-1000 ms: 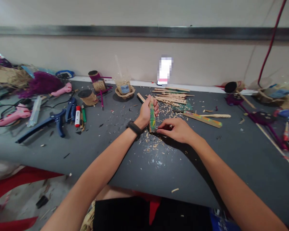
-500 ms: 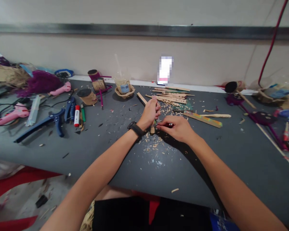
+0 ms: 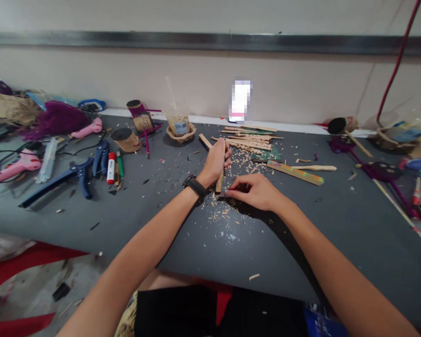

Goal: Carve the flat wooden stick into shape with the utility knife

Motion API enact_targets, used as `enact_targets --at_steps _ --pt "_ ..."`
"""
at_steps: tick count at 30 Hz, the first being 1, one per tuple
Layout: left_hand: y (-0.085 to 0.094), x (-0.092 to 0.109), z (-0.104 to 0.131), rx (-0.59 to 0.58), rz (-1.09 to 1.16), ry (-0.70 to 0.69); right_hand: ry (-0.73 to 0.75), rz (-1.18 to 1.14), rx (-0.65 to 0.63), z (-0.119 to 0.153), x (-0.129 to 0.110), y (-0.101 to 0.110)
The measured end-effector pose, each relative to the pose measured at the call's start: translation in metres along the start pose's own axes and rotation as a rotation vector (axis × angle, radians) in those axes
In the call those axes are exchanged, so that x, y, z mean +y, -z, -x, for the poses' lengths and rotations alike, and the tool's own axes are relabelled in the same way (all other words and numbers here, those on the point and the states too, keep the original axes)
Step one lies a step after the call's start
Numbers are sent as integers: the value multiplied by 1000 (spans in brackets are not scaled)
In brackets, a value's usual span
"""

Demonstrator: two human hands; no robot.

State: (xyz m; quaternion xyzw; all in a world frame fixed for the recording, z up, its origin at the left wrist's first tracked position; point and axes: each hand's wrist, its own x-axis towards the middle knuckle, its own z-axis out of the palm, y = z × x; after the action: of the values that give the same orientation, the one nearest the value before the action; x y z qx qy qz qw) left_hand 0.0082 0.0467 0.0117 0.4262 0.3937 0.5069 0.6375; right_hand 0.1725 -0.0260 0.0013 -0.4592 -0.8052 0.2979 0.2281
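My left hand (image 3: 218, 161), with a dark watch on its wrist, is closed around a narrow wooden stick (image 3: 219, 186). The stick's near end points toward me, low over the table. To the right of that end, my right hand (image 3: 254, 191) pinches a small, thin blade (image 3: 222, 196) between thumb and fingertips. The blade lies just below the stick's end; whether they touch I cannot tell. Pale wood shavings (image 3: 224, 213) are scattered under and around both hands. Another wooden strip (image 3: 205, 141) shows beyond my left hand, partly hidden by it.
Several carved sticks (image 3: 252, 142) lie behind my hands, with a patterned flat strip (image 3: 296, 173) to the right. A plastic cup (image 3: 178, 125) stands at the back. Leftward are a red-and-white marker (image 3: 111, 168), blue cutters (image 3: 61, 182) and pink glue guns (image 3: 21, 166). A lit phone (image 3: 241, 100) leans on the wall.
My right hand has moved slightly toward me, and the blade now shows below the stick's end. My left hand has tilted a little, and more of the stick is visible.
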Motion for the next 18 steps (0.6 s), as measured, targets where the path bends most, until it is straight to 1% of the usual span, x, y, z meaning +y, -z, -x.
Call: enact_targets --at_steps 4,7,9,13,15,18 --pt "1 -1 1 5 11 -79 53 8 147 -1 -1 4" --pt "-1 -2 3 -3 -14 -126 97 50 203 -2 0 5" --pt "-1 -3 5 -14 -41 -135 104 80 210 -1 1 5" --pt "-3 -6 7 -42 -92 -125 125 179 179 0 5 5" --pt "-3 -7 7 -38 -88 -97 141 202 182 0 6 5" --pt "-2 -5 5 -26 -57 -13 168 189 200 1 7 4"
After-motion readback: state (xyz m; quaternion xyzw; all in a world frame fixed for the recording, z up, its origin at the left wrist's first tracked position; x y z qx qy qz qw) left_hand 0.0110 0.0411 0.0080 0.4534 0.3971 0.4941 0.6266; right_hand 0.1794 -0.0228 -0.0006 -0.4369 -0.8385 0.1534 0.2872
